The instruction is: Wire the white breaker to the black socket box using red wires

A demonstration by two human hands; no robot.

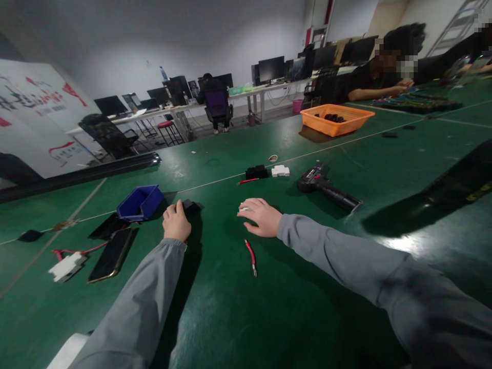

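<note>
My left hand (177,223) is closed around a black plastic block (190,206), whose far end sticks out past the fingers. To the right, my right hand (262,218) curls its fingers over a small white plastic piece (243,208), mostly hidden beneath them. A short red wire (250,257) with metal terminals lies on the table just below that hand. Farther away are another black block (256,172), a red wire (248,181) in front of it and a white module (280,170). A black cordless screwdriver (326,187) lies to the right.
On the left are a blue bin (140,203), a phone (111,255) and a white module with red wires (67,266). An orange basket (336,120) with black parts stands at the back of the green table (215,318). A co-worker (384,69) sits at far right.
</note>
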